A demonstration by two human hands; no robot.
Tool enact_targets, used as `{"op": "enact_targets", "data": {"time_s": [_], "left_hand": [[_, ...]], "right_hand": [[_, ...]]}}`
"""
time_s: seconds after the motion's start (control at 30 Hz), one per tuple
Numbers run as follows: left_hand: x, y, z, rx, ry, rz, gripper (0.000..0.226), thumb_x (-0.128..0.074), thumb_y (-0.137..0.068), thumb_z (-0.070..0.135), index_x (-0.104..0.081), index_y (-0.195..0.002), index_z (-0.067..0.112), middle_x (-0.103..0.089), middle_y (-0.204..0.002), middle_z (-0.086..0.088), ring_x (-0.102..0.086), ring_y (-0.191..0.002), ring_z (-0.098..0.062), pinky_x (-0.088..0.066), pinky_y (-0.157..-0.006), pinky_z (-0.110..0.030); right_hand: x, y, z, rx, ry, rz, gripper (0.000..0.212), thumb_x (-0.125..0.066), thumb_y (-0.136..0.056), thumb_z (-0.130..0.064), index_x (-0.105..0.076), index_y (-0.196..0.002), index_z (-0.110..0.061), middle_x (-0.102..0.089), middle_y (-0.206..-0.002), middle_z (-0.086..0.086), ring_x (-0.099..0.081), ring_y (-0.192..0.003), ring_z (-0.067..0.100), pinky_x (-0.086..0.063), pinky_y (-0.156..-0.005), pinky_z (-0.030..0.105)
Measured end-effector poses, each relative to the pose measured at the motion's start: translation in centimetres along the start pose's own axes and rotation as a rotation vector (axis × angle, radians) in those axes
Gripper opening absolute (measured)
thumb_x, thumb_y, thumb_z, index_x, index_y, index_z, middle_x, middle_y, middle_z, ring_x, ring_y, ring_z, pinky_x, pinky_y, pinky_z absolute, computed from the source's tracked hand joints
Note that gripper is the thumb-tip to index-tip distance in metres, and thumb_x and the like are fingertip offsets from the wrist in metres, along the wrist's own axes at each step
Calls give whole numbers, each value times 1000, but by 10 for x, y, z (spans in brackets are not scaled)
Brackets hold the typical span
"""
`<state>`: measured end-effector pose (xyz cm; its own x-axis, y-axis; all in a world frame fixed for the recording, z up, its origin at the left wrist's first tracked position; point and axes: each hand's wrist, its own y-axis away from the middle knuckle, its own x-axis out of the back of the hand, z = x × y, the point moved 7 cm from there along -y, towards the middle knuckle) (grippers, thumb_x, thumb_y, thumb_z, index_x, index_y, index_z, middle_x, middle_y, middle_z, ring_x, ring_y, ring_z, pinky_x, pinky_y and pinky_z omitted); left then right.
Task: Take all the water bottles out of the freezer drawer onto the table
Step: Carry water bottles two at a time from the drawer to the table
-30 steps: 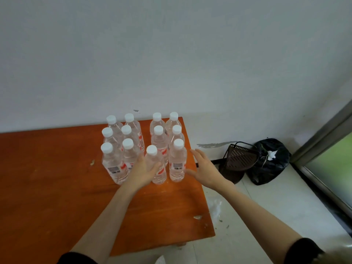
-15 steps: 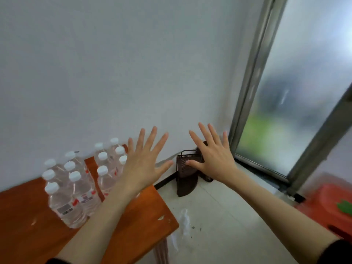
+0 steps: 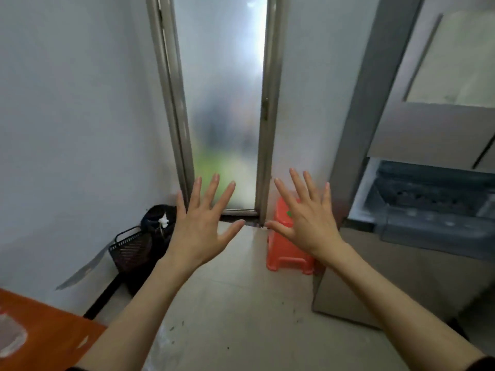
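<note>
Left hand (image 3: 199, 231) and right hand (image 3: 308, 223) spread wide, empty, mid-frame. Freezer drawer (image 3: 428, 207) pulled out at right edge; bottles inside not discernible. Table (image 3: 48, 333) corner lower left; likely between trips.

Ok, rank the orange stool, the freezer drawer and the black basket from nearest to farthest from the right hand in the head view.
1. Orange stool: directly behind and below the right hand, partly covered by it.
2. Freezer drawer: open, off to the right.
3. Black basket: far left against the wall, beyond the left hand.
</note>
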<state>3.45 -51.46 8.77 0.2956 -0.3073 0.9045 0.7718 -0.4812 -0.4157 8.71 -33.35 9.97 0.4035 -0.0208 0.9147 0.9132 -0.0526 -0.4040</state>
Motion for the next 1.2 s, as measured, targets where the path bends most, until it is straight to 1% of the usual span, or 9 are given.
{"op": "enact_targets", "data": {"time_s": [0.17,0.3,0.37,0.47,0.57,0.83,1.0,1.1,1.2], "left_hand": [[-30,-36,123,-118,125,17,76,-11,-74,74,11,-139,42,12,-153,10,15,-143,-22,5,-112,-55],[-74,-69,231,-198,156,-26,75,-10,-75,73,10,-140,40,7,-157,4,19,-140,-21,4,-112,-56],[-91,-84,287,-239,175,-50,74,-6,-74,74,15,-137,43,13,-156,5,21,-141,-22,9,-111,-53],[-108,-104,359,-285,218,-73,72,0,-71,76,24,-133,48,27,-148,10,27,-138,-20,15,-110,-48],[-131,-119,417,-342,215,-106,75,2,-70,76,25,-134,46,28,-148,9,30,-135,-19,17,-108,-45],[-208,-161,511,-462,207,-199,73,-8,-79,72,19,-140,42,26,-151,7,26,-140,-20,14,-113,-47],[-270,-219,543,-447,222,-254,78,11,-68,79,22,-137,44,26,-149,9,26,-139,-18,15,-113,-46],[-303,-260,556,-420,242,-263,79,5,-69,78,15,-139,42,20,-147,12,22,-139,-16,12,-115,-46],[-336,-294,568,-387,252,-319,87,4,-68,80,6,-144,39,11,-153,10,16,-142,-16,10,-114,-45]], "right_hand": [[15,52,122,-168,18,5,87,-43,-81,-68,4,-147,-35,14,-157,2,19,-142,22,9,-110,57],[23,92,227,-295,55,-28,87,-31,-77,-73,11,-145,-35,17,-156,1,18,-143,23,9,-112,57],[27,111,278,-346,84,-35,86,-31,-78,-73,16,-141,-36,18,-156,0,19,-143,23,8,-112,56],[34,134,344,-396,121,-34,85,-33,-80,-72,16,-141,-38,16,-156,0,17,-143,23,6,-113,57],[33,152,399,-446,130,-73,84,-33,-82,-70,16,-142,-36,16,-157,1,17,-143,22,7,-113,55],[-9,161,514,-553,79,-164,80,-31,-85,-67,11,-145,-37,15,-157,0,15,-144,22,9,-112,53],[-47,130,583,-576,61,-219,77,-30,-86,-66,7,-146,-36,13,-157,-2,14,-144,19,11,-112,52],[-72,102,630,-577,47,-254,74,-28,-89,-64,4,-148,-33,6,-158,-3,11,-145,18,9,-113,52],[-98,77,670,-584,26,-326,72,-26,-90,-63,2,-148,-32,3,-158,-3,10,-145,19,9,-113,54]]}}
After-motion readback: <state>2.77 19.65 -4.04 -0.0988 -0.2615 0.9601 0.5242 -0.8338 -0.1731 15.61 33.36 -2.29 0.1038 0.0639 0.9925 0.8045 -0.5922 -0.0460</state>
